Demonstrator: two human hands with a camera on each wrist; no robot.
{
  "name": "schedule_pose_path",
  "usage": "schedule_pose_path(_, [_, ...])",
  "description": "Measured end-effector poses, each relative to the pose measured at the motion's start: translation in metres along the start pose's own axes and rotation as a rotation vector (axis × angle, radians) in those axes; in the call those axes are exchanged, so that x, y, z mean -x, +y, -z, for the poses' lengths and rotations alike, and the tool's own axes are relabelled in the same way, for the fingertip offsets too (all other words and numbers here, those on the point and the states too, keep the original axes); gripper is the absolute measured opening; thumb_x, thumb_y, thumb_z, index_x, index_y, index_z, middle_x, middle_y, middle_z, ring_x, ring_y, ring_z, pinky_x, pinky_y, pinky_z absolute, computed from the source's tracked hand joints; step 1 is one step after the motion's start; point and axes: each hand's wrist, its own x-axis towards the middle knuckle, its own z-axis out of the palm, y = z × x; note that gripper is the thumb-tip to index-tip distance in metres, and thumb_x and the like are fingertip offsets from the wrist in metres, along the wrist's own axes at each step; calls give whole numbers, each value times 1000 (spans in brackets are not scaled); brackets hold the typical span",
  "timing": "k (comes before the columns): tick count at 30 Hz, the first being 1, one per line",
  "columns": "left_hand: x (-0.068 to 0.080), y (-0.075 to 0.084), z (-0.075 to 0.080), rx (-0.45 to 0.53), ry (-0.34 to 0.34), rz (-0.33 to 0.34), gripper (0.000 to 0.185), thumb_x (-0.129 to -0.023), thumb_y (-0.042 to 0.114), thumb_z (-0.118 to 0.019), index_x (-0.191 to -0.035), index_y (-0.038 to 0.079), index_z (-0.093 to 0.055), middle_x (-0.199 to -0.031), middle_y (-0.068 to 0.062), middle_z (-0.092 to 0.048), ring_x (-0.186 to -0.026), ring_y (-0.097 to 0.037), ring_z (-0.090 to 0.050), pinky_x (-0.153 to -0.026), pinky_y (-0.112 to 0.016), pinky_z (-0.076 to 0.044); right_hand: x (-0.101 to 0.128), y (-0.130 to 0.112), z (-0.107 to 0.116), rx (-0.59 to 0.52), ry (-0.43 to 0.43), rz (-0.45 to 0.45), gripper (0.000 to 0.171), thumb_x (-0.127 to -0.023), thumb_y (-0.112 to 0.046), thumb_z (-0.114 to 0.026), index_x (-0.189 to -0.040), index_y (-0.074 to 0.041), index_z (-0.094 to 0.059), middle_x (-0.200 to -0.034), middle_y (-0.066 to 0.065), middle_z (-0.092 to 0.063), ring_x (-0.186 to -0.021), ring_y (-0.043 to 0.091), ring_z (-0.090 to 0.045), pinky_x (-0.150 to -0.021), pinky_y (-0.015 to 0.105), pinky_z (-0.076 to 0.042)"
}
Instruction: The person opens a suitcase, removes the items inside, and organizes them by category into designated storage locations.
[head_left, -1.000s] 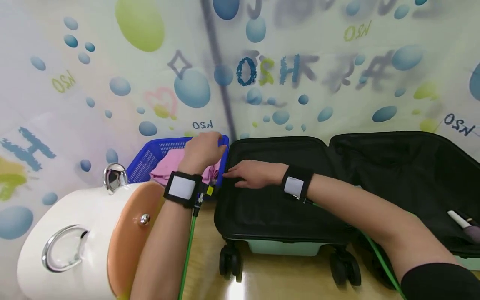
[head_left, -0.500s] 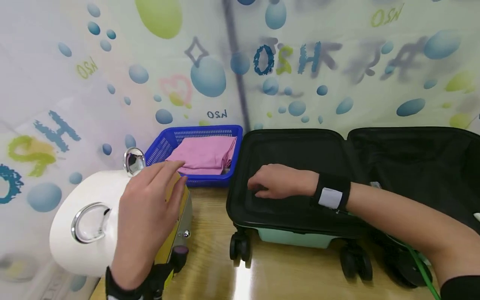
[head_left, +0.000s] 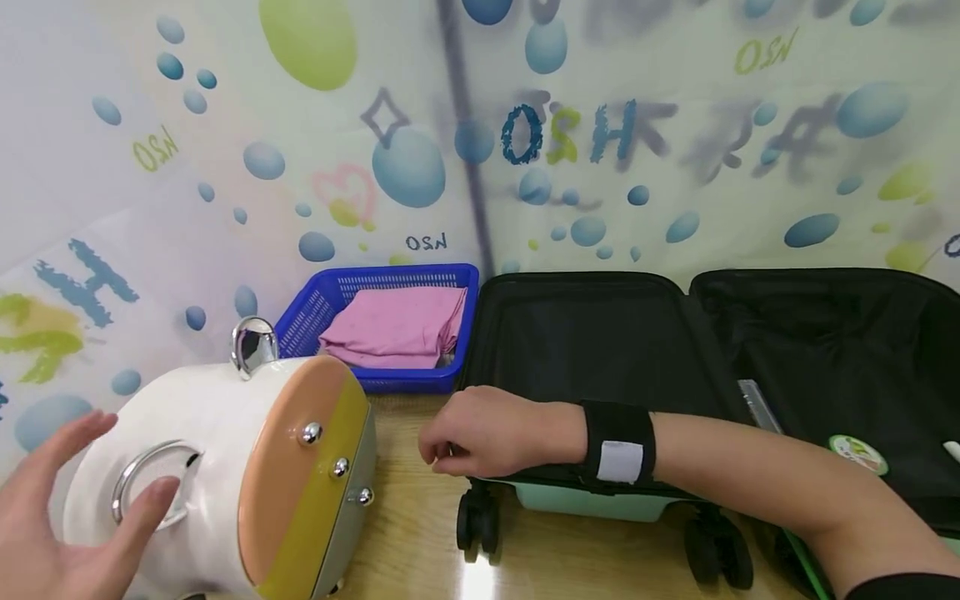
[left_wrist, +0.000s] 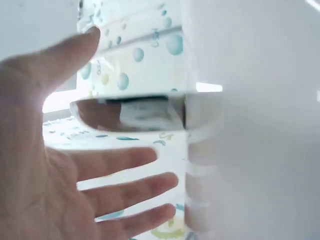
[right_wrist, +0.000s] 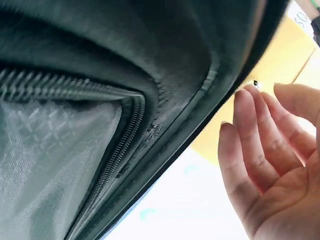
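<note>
At the lower left of the head view my left hand (head_left: 63, 529) is spread, thumb and fingers apart, beside the chrome side handle (head_left: 120, 490) of a white rounded drawer box (head_left: 202, 400). In the left wrist view the handle (left_wrist: 150, 114) juts out between thumb and straight fingers, with nothing gripped. My right hand (head_left: 491, 433) hovers at the front left corner of an open suitcase (head_left: 577, 333). Its fingers bend loosely and hold nothing, as the right wrist view shows. The box's front has orange, yellow and grey drawers with chrome knobs (head_left: 340, 467).
A blue basket (head_left: 408, 382) with folded pink cloth (head_left: 393, 321) stands behind the box, left of the suitcase. The suitcase's other half (head_left: 825, 358) lies open at the right. Suitcase wheels (head_left: 477, 521) project over the wooden surface (head_left: 405, 533). A printed curtain hangs behind.
My left hand has come back from over the basket, down and left to the drawer box's handle. My right hand has moved nearer and slightly left, to the suitcase's front corner.
</note>
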Motion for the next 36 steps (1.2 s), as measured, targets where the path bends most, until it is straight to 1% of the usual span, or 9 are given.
schedule_pose_path(3, [-9, -28, -2, -137, -227, -147, 82, -77, 43, -80, -147, 16, -47, -157, -21, -35, -144, -47, -29, -120, -66, -10, 3, 3, -1, -16, -16, -4, 5, -96, -21, -65, -96, -20, -70, -89, -11, -72, -80, -6, -63, -74, 11, -49])
schedule_pose_path(5, [-13, -48, -7, -109, -307, -278, 93, -68, 43, -86, -148, 17, -46, -162, -24, -22, -149, -51, -15, -118, -70, 6, 5, 5, -1, -31, -24, -6, 6, -96, -20, -65, -98, -19, -70, -88, -11, -71, -79, -6, -61, -74, 9, -48])
schedule_pose_path(10, [-18, -79, -12, 0, -394, -330, 124, -42, 31, -99, -152, 21, -41, -164, -28, 4, -150, -53, 8, -116, -67, 18, 12, 7, 4, -89, -60, 7, 11, -97, -19, -63, -105, -17, -70, -92, -10, -71, -80, -9, -60, -76, 5, -47])
schedule_pose_path(12, [-19, -82, -12, -16, -399, -283, 125, -43, 30, -100, -153, 22, -39, -165, -25, 9, -150, -52, 11, -114, -72, 15, 15, 6, 5, -106, -73, 22, 12, -97, -18, -63, -108, -17, -70, -95, -9, -71, -82, -9, -61, -77, 4, -47])
schedule_pose_path(15, [-18, -75, -12, -37, -374, -234, 121, -45, 30, -100, -151, 22, -43, -165, -24, 5, -151, -48, 7, -113, -76, 7, 18, 5, 6, -118, -86, 41, 14, -97, -18, -64, -110, -16, -69, -97, -9, -71, -83, -10, -61, -77, 4, -47])
schedule_pose_path(19, [-17, -59, -14, -70, -357, -255, 115, -43, 31, -100, -146, 18, -50, -164, -25, -4, -151, -48, -2, -110, -80, -3, 20, 1, 7, -131, -74, 70, 15, -97, -18, -64, -111, -15, -69, -97, -8, -71, -83, -10, -60, -78, 3, -47])
schedule_pose_path(25, [-21, -35, -20, -102, -545, -216, 104, -59, 38, -94, -149, 19, -45, -166, -20, 8, -146, -56, 2, -88, -85, -24, 21, -4, 9, -148, -34, 53, 16, -98, -19, -62, -112, -14, -68, -95, -7, -72, -80, -10, -59, -77, 3, -47])
schedule_pose_path(30, [-14, -21, -29, -12, -521, -305, 106, -54, 32, -97, -148, 27, -48, -166, -20, -5, -145, -55, -8, -92, -85, -20, 21, -10, 22, -143, -37, 23, 18, -98, -21, -63, -114, -14, -67, -100, -4, -72, -79, -8, -61, -78, 4, -48])
schedule_pose_path(36, [-5, -10, -35, -25, -497, -355, 111, -49, 39, -98, -148, 34, -46, -167, -16, -7, -143, -56, -14, -92, -86, -22, 8, -26, 22, -195, 27, -9, 31, -98, -22, -62, -127, -12, -57, -111, 1, -70, -81, -5, -61, -79, 3, -47])
